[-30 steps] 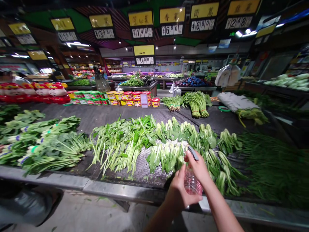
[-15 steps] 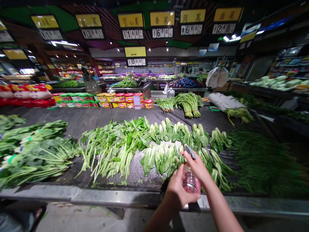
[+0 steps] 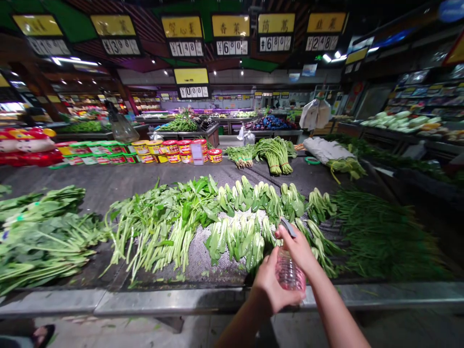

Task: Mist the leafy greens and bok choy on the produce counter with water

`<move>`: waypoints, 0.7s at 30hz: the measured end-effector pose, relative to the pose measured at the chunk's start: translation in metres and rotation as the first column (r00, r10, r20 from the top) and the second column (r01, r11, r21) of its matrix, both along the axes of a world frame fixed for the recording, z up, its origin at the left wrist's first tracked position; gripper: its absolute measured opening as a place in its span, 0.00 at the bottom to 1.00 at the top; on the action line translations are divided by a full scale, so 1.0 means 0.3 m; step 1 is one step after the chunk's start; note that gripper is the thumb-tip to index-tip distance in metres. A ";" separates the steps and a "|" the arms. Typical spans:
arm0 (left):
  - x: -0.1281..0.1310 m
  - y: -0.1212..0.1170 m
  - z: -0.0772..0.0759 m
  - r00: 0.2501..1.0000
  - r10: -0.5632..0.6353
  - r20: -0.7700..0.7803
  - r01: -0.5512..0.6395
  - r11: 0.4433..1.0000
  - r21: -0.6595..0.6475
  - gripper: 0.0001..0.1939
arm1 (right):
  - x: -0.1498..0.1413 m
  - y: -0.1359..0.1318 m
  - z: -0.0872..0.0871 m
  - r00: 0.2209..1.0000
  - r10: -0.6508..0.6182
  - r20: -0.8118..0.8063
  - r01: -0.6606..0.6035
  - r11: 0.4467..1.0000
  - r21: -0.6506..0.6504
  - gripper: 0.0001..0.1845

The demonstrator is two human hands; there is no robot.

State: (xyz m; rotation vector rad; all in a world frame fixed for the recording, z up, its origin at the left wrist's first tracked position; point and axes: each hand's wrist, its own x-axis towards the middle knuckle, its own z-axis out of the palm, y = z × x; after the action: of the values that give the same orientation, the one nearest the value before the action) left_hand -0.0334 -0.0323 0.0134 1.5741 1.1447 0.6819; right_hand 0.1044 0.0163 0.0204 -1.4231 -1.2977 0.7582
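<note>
A clear spray bottle with a pinkish tint (image 3: pixel 288 270) and a grey trigger head is held over the front edge of the vegetable stand. Wrapped around its body from the left and below is my left hand (image 3: pixel 270 285). My right hand (image 3: pixel 299 249) grips the neck, with fingers at the spray head (image 3: pixel 288 227). Just beyond the bottle lie two rows of small bok choy (image 3: pixel 246 237) on a perforated black mat (image 3: pixel 203 256). Leafy water spinach (image 3: pixel 163 217) spreads to their left, and dark green chives (image 3: pixel 387 237) lie to their right.
A metal rail (image 3: pixel 145 302) runs along the stand's front. Bundled greens (image 3: pixel 61 237) lie at far left. Stacked tubs (image 3: pixel 148 151), tied stalks (image 3: pixel 275 154) and a white-wrapped bundle (image 3: pixel 322 147) line the back. Price signs (image 3: pixel 181 36) hang above. Someone's sandalled foot (image 3: pixel 41 334) shows at lower left.
The view has turned slightly to the right, so the stand and signs sit further left. Both hands still hold the spray bottle, in nearly the same pose.
</note>
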 end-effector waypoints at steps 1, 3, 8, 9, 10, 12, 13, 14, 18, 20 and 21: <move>0.001 0.000 -0.004 1.000 -0.005 -0.006 0.005 1.000 0.013 0.59 | 0.001 -0.002 -0.002 1.000 -0.001 -0.008 0.001 1.000 -0.012 0.22; 0.004 0.001 -0.014 1.000 -0.012 -0.020 0.013 0.999 0.043 0.58 | 0.004 -0.005 -0.009 1.000 0.002 -0.028 -0.002 1.000 -0.028 0.23; 0.011 0.005 -0.035 0.999 -0.033 -0.017 0.034 0.998 0.052 0.59 | 0.023 -0.003 -0.037 1.000 -0.011 -0.018 0.010 0.999 -0.035 0.23; 0.014 0.007 -0.037 0.999 -0.037 -0.019 0.038 0.998 0.051 0.59 | 0.028 -0.001 -0.043 1.000 -0.017 -0.015 0.016 0.999 -0.040 0.23; 0.017 0.010 -0.038 0.999 -0.039 -0.022 0.041 0.998 0.051 0.59 | 0.033 0.001 -0.048 1.000 -0.023 -0.016 0.022 0.999 -0.043 0.24; 0.024 0.017 -0.037 0.999 -0.049 -0.018 0.049 0.997 0.051 0.58 | 0.044 0.007 -0.056 0.999 -0.032 -0.028 0.030 0.999 -0.044 0.25; 0.029 0.022 -0.035 0.998 -0.056 -0.009 0.056 0.997 0.053 0.57 | 0.050 0.009 -0.058 0.999 -0.034 -0.036 0.033 0.999 -0.039 0.25; 0.034 0.026 -0.033 0.998 -0.062 0.003 0.062 0.996 0.057 0.57 | 0.056 0.011 -0.058 0.998 -0.036 -0.043 0.034 0.999 -0.032 0.26; 0.056 0.039 -0.022 0.995 -0.090 0.038 0.086 0.991 0.103 0.54 | 0.076 0.001 -0.047 0.997 -0.038 -0.062 0.036 0.999 -0.028 0.29; 0.065 0.039 -0.014 0.992 -0.112 0.050 0.105 0.986 0.126 0.51 | 0.083 -0.016 -0.033 0.996 -0.029 -0.087 0.026 0.999 -0.032 0.31; 0.068 0.037 -0.010 0.991 -0.121 0.053 0.113 0.985 0.133 0.51 | 0.087 -0.026 -0.024 0.995 -0.018 -0.097 0.016 0.999 -0.028 0.32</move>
State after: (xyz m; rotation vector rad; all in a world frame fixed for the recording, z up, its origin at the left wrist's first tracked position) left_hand -0.0129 -0.0212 0.0104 1.7037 0.9713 0.7333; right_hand 0.1305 0.0085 0.0132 -1.4002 -1.2032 0.8265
